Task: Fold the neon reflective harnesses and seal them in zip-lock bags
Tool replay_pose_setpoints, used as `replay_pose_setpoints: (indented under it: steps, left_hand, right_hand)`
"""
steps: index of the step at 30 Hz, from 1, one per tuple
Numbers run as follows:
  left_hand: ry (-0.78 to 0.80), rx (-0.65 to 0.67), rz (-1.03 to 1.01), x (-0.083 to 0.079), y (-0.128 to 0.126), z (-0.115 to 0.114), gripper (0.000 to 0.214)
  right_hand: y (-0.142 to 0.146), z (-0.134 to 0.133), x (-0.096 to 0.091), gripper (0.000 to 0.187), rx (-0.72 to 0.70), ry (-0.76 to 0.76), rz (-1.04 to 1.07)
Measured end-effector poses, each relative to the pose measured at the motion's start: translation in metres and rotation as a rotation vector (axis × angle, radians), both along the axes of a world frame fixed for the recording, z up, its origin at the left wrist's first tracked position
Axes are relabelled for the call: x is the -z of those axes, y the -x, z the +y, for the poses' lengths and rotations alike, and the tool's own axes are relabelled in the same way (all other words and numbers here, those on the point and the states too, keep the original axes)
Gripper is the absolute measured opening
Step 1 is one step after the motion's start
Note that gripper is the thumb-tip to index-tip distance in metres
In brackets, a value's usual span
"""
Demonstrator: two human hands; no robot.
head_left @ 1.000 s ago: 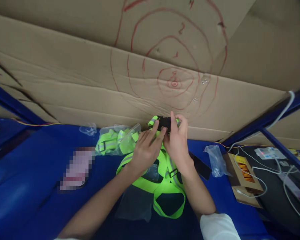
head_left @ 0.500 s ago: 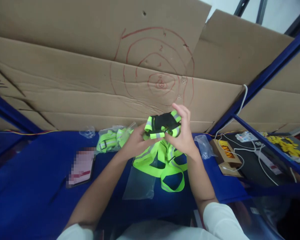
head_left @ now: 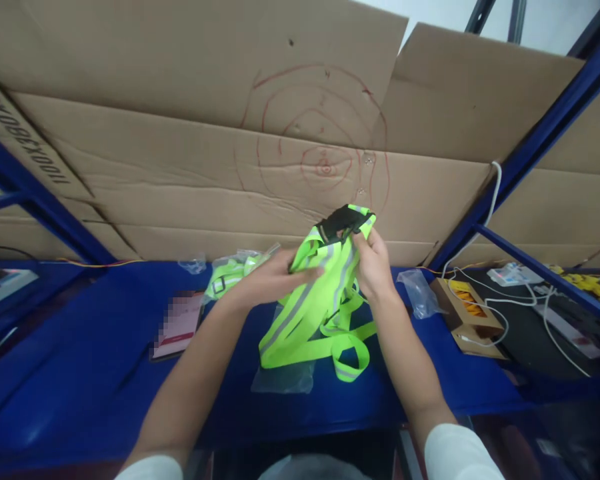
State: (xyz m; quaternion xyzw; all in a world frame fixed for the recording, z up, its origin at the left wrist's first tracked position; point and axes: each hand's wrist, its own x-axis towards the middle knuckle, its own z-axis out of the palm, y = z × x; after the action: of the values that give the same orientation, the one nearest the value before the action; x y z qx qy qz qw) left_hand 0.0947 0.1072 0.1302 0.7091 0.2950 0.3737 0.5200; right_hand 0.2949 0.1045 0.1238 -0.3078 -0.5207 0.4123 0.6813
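Observation:
Both my hands hold up a neon-green reflective harness (head_left: 305, 313) with silver stripes and a black panel at its top. My left hand (head_left: 275, 275) grips its left edge, some of the fingers hidden behind the straps. On the other side my right hand (head_left: 373, 263) pinches the band near the black panel, thumb in front. Long straps hang down to the blue table, and one ends in a loop at the lower right. A clear plastic bag (head_left: 283, 379) lies flat beneath the hanging straps.
Behind my left hand lies a bagged green reflective harness (head_left: 230, 273). A phone (head_left: 180, 327) rests left of my forearm. To the right are a crumpled plastic bag (head_left: 420, 293), an open cardboard box (head_left: 467, 313) with orange contents and white cables (head_left: 500, 300). Cardboard (head_left: 190, 160) stands along the back.
The harness has been turned and its straps now hang down lengthwise, with the black panel tilted up to the right. My right hand has shifted lower on it. The view has swung slightly left.

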Motion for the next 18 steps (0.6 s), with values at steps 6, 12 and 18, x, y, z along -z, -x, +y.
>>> replay_pose_setpoints:
  steps: [6,12,18]
  left_hand:
    - [-0.01,0.016,-0.249,0.007,-0.02,0.001,0.046]
    - [-0.003,0.025,-0.124,0.013,-0.024,0.005,0.05]
    - [-0.182,-0.021,-0.126,0.009,-0.019,0.006,0.051]
  right_hand:
    - [0.01,-0.003,0.001,0.036,0.028,-0.054,-0.044]
    - [-0.001,-0.011,-0.002,0.034,0.1,-0.025,-0.08]
    - [0.003,-0.004,0.002,0.032,0.173,-0.058,-0.075]
